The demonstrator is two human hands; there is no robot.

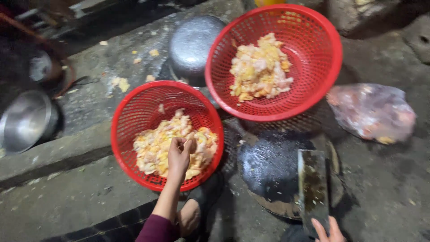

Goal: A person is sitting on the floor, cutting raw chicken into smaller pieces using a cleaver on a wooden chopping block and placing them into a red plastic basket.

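Observation:
My left hand [180, 157] reaches into the nearer red basket [130, 112], its fingers pinched together over the pile of pale yellow meat pieces [154, 145]; whether it grips a piece is not clear. My right hand [329, 229] shows only at the bottom edge, wrapped around the handle of a broad cleaver [312, 188] whose blade lies flat on a dark round chopping block [268, 168]. A second red basket [313, 54] with more meat pieces [260, 69] sits tilted behind the block.
A clear plastic bag of pinkish meat [371, 112] lies at the right. An upturned metal pot [192, 45] stands behind the baskets, and a metal bowl [24, 121] sits at the left. Scraps [121, 83] dot the wet concrete ground. My foot [190, 217] shows below the near basket.

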